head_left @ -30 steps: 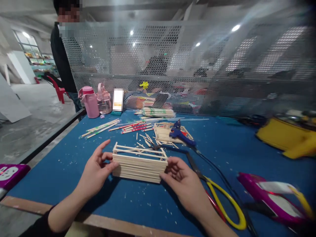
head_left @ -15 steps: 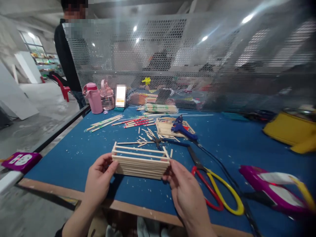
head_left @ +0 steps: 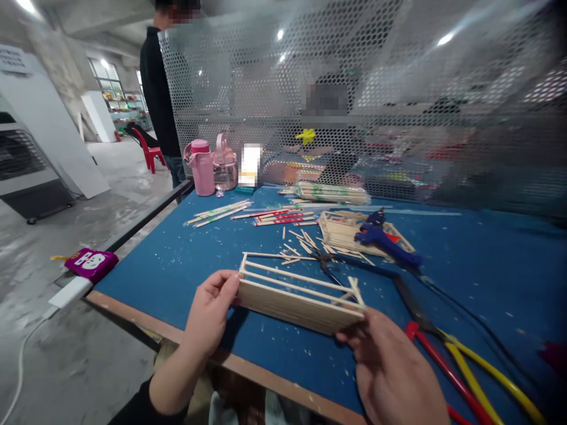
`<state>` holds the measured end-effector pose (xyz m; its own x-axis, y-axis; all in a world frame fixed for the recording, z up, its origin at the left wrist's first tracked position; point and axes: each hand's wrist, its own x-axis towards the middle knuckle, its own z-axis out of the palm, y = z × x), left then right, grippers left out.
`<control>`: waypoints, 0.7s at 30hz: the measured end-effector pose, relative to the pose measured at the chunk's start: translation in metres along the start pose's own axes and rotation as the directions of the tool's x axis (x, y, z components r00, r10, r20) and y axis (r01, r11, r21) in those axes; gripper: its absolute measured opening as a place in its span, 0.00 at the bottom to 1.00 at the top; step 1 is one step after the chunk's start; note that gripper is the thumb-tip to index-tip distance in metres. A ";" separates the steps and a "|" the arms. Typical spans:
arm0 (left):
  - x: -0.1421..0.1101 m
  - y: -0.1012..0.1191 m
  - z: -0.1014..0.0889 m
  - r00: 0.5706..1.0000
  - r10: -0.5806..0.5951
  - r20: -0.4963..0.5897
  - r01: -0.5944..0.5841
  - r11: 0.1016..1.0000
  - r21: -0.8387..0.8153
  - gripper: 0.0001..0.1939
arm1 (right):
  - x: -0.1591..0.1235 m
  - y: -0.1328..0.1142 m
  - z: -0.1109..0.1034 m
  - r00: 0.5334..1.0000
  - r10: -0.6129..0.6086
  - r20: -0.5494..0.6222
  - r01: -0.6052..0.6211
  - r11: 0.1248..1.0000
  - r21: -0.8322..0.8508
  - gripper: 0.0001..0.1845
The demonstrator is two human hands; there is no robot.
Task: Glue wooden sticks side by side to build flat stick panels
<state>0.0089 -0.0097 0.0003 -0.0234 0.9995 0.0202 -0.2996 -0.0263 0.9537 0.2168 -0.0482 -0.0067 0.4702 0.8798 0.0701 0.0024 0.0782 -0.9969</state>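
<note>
Between my two hands I hold a small box-shaped frame of thin wooden sticks (head_left: 295, 304), above the near part of the blue table. Its side toward me is a solid row of sticks; its upper part is open rails. My left hand (head_left: 215, 307) pinches the left end, thumb on the outer face. At the right end my right hand (head_left: 385, 348) grips the corner, its fingers partly hidden. Behind the frame lie pliers (head_left: 325, 260) and scattered cut stick pieces (head_left: 305, 243). To the right rest scissors (head_left: 425, 327) with red and yellow handles.
A blue glue gun (head_left: 385, 236) lies across another stick-built piece (head_left: 339, 233). Packed sticks (head_left: 332, 192), a pink bottle (head_left: 204, 171) and a clear pink jug (head_left: 225, 168) stand or lie farther back. Beyond the perforated metal screen (head_left: 266, 88) are people. A purple box (head_left: 91, 264) sits at the left edge.
My view has swung left, so the table's contents appear farther right. The stick frame has tilted, its right end lower, showing more of its solid side. Both hands keep hold of it.
</note>
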 end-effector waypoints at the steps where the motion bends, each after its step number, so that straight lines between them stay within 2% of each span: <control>1: 0.000 0.000 0.000 1.000 -0.003 -0.005 0.003 1.000 0.010 0.15 | 0.000 0.001 0.000 1.000 -0.024 0.003 0.024 0.999 -0.026 0.14; 5: -0.002 0.001 0.000 1.000 -0.003 -0.029 0.006 0.995 0.099 0.18 | -0.002 0.001 -0.001 0.997 -0.073 -0.014 0.071 0.991 -0.110 0.17; 8: -0.003 0.004 0.000 0.999 0.010 -0.035 -0.004 0.983 0.184 0.19 | -0.003 -0.002 0.001 0.997 -0.065 -0.030 0.062 0.993 -0.099 0.18; 18: -0.004 0.003 -0.004 1.000 -0.017 -0.003 0.018 0.976 0.217 0.21 | -0.001 -0.004 0.001 0.999 -0.046 0.030 0.047 0.998 -0.038 0.16; 21: -0.005 0.001 -0.006 1.000 -0.013 -0.026 0.019 0.968 0.251 0.22 | -0.003 -0.005 0.001 0.998 -0.053 0.027 0.054 0.998 -0.042 0.16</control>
<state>0.0028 -0.0144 -0.0006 -0.0445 0.9990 -0.0003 -0.0512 -0.0020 0.9987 0.2142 -0.0507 -0.0017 0.4451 0.8868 0.1239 0.0651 0.1060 -0.9922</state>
